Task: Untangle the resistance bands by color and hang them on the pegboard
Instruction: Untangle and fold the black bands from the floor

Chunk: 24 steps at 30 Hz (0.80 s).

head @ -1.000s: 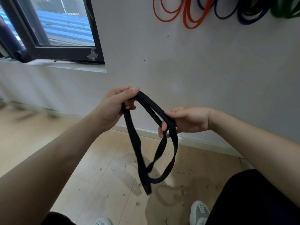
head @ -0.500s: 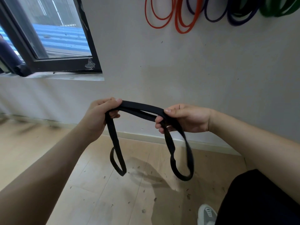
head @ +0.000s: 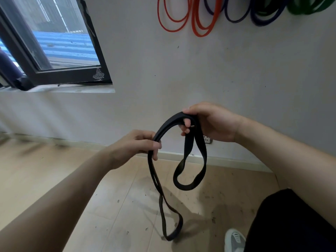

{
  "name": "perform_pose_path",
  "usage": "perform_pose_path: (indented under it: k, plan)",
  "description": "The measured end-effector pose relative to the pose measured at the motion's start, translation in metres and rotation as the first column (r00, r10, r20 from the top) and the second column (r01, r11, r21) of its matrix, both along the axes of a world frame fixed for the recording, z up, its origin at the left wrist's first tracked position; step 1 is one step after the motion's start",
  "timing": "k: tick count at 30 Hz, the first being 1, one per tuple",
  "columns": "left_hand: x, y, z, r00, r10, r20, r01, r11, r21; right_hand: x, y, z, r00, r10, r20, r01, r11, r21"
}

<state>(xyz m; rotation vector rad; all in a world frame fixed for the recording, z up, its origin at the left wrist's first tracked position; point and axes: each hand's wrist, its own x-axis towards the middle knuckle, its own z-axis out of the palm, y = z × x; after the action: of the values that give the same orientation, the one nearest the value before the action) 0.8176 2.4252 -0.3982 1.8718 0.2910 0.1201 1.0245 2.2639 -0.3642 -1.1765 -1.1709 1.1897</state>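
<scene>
A black resistance band (head: pixel 203 160) is doubled over and held in the air between both hands. My left hand (head: pixel 134 146) grips it lower down, and a long thin loop hangs from there almost to the floor. My right hand (head: pixel 212 122) grips the band higher and to the right, with a shorter, wider loop dangling below it. On the wall at the top hang orange bands (head: pixel 200 24), purple bands (head: pixel 261 17) and green bands (head: pixel 307 8); their upper ends are cut off by the frame.
A black-framed window (head: pixel 60 51) stands open at the upper left above a white sill. A wall socket (head: pixel 208 140) sits low on the wall behind the band. The wooden floor (head: pixel 54 179) is dusty. My shoe (head: pixel 234 240) and dark trouser leg show at the bottom right.
Both hands have shifted right. My right hand has risen and my left has dropped below it. The loop under my left hand now hangs much longer than the one under my right.
</scene>
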Motion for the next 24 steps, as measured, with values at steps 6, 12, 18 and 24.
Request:
perform_pose_path:
  k: [6,12,18,24]
  plan:
    - [0.022,-0.028,0.016,0.981,0.060,0.186,-0.055,0.998,-0.027,-0.009,0.003,-0.002,0.994,0.045,0.099,-0.042,0.999,-0.027]
    - [0.025,-0.033,0.024,0.945,0.170,0.279,-0.173,0.985,-0.013,-0.001,0.002,-0.012,0.972,0.195,0.133,-0.178,0.975,-0.130]
    - [0.011,-0.012,0.027,0.871,0.313,0.378,-0.284,0.950,-0.131,0.014,-0.001,-0.030,0.961,0.270,0.056,-0.251,0.941,-0.226]
    - [-0.001,0.007,0.020,0.871,0.342,0.352,-0.326,0.939,-0.107,0.014,0.001,-0.033,0.978,0.205,0.045,-0.191,0.957,-0.219]
